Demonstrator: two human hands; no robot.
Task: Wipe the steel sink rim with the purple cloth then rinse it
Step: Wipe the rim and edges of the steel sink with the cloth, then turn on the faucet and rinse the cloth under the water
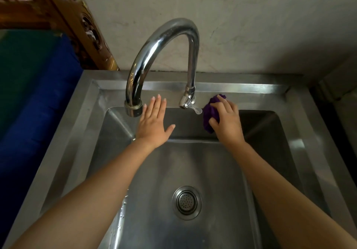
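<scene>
My right hand [227, 120] grips the bunched purple cloth [210, 113] against the back rim of the steel sink [251, 96], just right of the tap's base and lever. Part of the cloth hangs over the rim's inner edge into the basin. My left hand [153, 122] is flat and open with fingers spread, hovering at the back of the basin between the tap's spout and its base; whether it touches the steel is unclear. It holds nothing. No water runs from the spout.
A tall curved chrome tap [164, 42] arches over the back rim, its spout at the left and its lever [196, 110] at the right. A round strainer drain [186, 202] sits in the basin floor. A plastered wall stands behind; carved wood and blue fabric lie to the left.
</scene>
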